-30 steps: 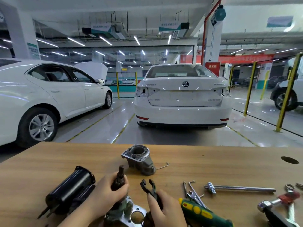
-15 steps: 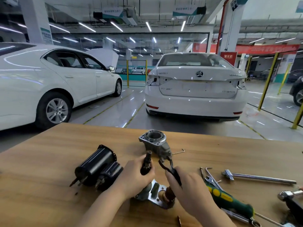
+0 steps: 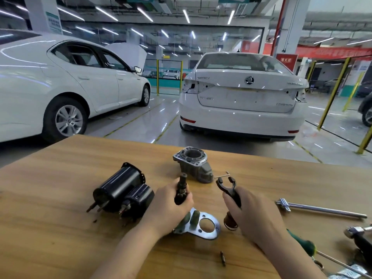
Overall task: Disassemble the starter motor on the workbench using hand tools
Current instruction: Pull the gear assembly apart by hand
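The black starter motor body [image 3: 120, 190] with its solenoid lies on the wooden workbench [image 3: 60, 228] at the left. A grey drive-end housing [image 3: 193, 164] stands further back in the middle. My left hand [image 3: 169, 210] grips a dark pinion shaft [image 3: 182, 188] upright; below it sits a silver plate [image 3: 207, 226] with a round hole. My right hand [image 3: 253, 214] holds a black fork lever [image 3: 226, 185], its two prongs pointing up, and a copper-coloured piece shows under the palm. The two hands are apart.
A small hex key [image 3: 222, 175] lies behind the fork. A long chrome bar [image 3: 322, 210] lies at the right, with a green-handled screwdriver [image 3: 302, 244] and a dark tool [image 3: 360, 238] nearer the edge. A small bit [image 3: 222, 257] lies in front. White cars stand beyond the bench.
The view has tilted down and the bench fills more of it. My right hand has drawn the fork lever to the right, away from the shaft in my left hand.
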